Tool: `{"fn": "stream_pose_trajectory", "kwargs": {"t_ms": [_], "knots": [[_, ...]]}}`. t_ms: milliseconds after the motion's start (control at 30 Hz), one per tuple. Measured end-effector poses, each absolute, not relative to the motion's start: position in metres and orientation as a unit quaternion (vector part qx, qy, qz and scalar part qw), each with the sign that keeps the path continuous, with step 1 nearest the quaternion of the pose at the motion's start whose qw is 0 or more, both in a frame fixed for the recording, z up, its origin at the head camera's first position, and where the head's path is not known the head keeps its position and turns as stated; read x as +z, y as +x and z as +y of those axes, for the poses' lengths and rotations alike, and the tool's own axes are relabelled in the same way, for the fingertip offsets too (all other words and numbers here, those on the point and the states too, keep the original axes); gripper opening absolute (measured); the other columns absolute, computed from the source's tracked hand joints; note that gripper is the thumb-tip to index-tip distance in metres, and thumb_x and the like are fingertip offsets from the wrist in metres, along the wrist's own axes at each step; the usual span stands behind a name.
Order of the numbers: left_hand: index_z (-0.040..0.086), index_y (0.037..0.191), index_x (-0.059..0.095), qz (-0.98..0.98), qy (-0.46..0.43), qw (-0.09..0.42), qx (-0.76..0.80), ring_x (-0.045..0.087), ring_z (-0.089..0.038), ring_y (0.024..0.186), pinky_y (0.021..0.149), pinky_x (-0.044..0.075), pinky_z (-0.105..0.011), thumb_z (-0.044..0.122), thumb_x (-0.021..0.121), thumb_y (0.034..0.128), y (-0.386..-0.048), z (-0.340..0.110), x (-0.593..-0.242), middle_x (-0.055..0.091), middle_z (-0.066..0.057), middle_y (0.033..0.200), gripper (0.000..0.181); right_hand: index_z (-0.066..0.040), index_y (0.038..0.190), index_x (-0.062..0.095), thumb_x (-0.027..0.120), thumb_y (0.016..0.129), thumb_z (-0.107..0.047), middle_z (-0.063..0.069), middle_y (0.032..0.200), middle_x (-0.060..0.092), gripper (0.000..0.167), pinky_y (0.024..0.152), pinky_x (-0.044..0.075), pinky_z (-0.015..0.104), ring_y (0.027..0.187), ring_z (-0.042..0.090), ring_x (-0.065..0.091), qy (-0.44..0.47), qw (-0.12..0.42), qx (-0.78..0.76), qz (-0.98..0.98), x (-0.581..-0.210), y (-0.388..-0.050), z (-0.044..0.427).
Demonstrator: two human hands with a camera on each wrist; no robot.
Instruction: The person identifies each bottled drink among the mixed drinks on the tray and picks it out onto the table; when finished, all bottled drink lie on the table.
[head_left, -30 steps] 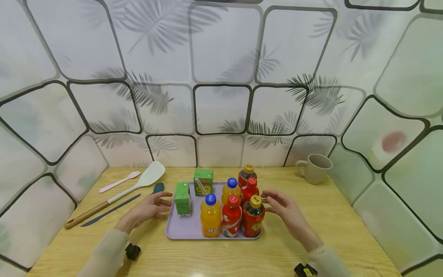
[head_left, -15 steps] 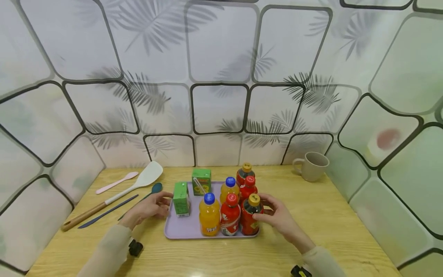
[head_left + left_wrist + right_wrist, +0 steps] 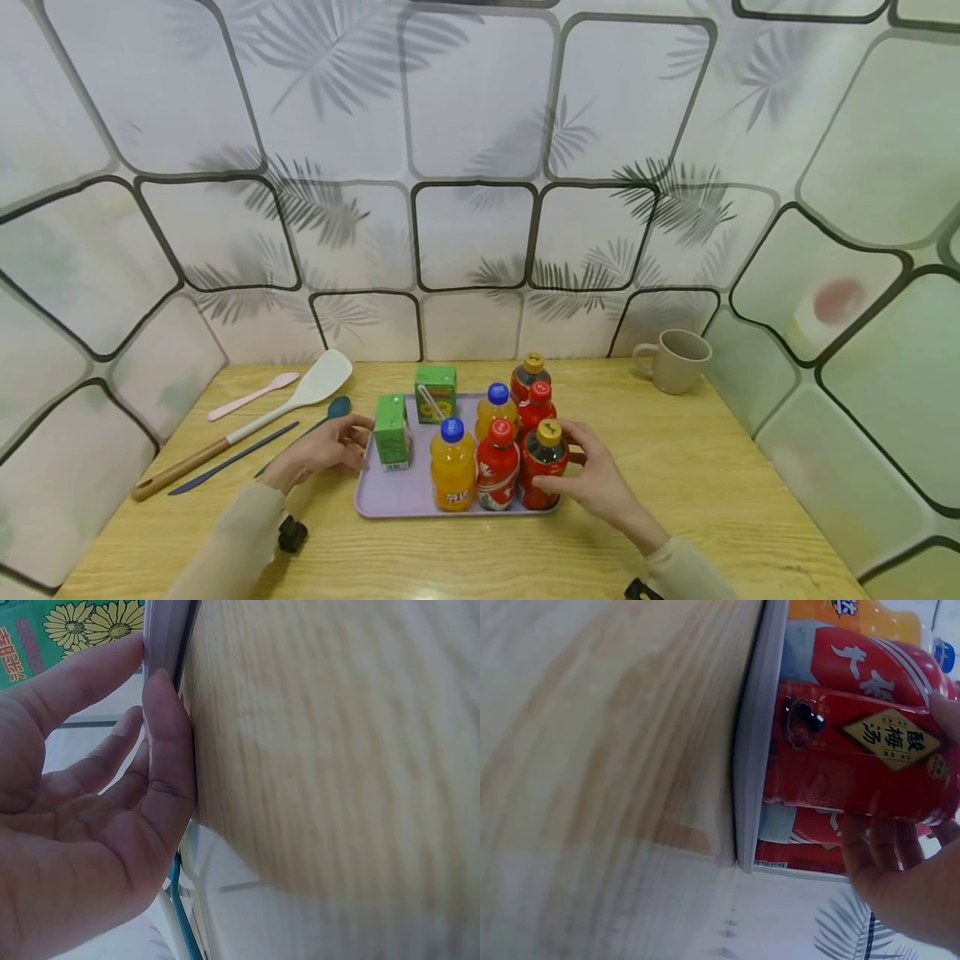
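Observation:
On the lavender tray [image 3: 405, 507], my right hand [image 3: 596, 483] grips the front right bottle, dark with a yellow cap [image 3: 550, 433]; its thumb is in front, its fingers on the far right side. In the right wrist view this red-labelled bottle [image 3: 855, 754] lies between thumb and fingers of the hand [image 3: 922, 889]. My left hand [image 3: 322, 454] touches the tray's left rim with bent, spread fingers; the left wrist view shows the hand [image 3: 97, 795] against that rim [image 3: 166, 637]. A green carton [image 3: 393, 433] stands just inside it.
Orange bottles [image 3: 453, 471], red-capped bottles [image 3: 498, 471] and another green carton [image 3: 437, 387] share the tray; another yellow-capped bottle [image 3: 528, 379] stands behind. Left lie a white spatula [image 3: 326, 379], pink spoon [image 3: 255, 396], blue knife [image 3: 236, 458] and teal utensil [image 3: 339, 407]. A mug [image 3: 678, 362] stands back right.
My right hand has moved left from beside the front right bottle and closed its thumb and fingers around it. The left hand has barely moved at the tray's left rim.

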State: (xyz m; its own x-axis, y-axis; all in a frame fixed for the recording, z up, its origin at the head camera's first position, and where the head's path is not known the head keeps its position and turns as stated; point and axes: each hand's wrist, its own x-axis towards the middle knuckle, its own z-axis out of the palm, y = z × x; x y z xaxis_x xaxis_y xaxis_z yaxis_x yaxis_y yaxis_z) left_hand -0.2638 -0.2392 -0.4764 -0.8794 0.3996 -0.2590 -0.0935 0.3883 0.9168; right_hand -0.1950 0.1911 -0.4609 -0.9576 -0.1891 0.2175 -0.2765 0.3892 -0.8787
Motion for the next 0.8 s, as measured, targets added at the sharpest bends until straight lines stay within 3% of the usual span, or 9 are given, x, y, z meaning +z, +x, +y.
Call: {"fn": "stream_pose_trajectory", "kwargs": {"t_ms": [233, 533, 800], "knots": [[-0.005, 0.137, 0.040, 0.804, 0.089, 0.221, 0.545, 0.056, -0.018, 0.085, 0.068, 0.055, -0.031, -0.003, 0.073, 0.0788, -0.262, -0.238, -0.477, 0.052, -0.016, 0.108, 0.067, -0.014, 0.128, 0.059, 0.087, 0.070, -0.017, 0.005, 0.121, 0.058, 0.064, 0.086, 0.052, 0.033, 0.113, 0.026, 0.054, 0.151, 0.081, 0.533, -0.829, -0.462, -0.193, 0.190], [-0.004, 0.137, 0.041, 0.806, 0.088, 0.220, 0.542, 0.058, -0.019, 0.083, 0.067, 0.054, -0.032, -0.003, 0.073, 0.0779, -0.262, -0.237, -0.477, 0.052, -0.016, 0.107, 0.068, -0.010, 0.125, 0.060, 0.085, 0.073, -0.012, 0.006, 0.119, 0.059, 0.058, 0.086, 0.054, 0.024, 0.108, 0.007, 0.056, 0.160, 0.124, 0.541, -0.816, -0.444, -0.190, 0.208], [-0.003, 0.137, 0.041, 0.810, 0.083, 0.216, 0.538, 0.058, -0.019, 0.083, 0.067, 0.053, -0.033, -0.004, 0.073, 0.0781, -0.264, -0.237, -0.477, 0.053, -0.016, 0.108, 0.067, -0.004, 0.127, 0.059, 0.082, 0.075, -0.004, -0.013, 0.115, 0.060, 0.057, 0.087, 0.050, 0.015, 0.107, -0.003, 0.056, 0.144, 0.162, 0.544, -0.811, -0.428, -0.195, 0.241]]}}
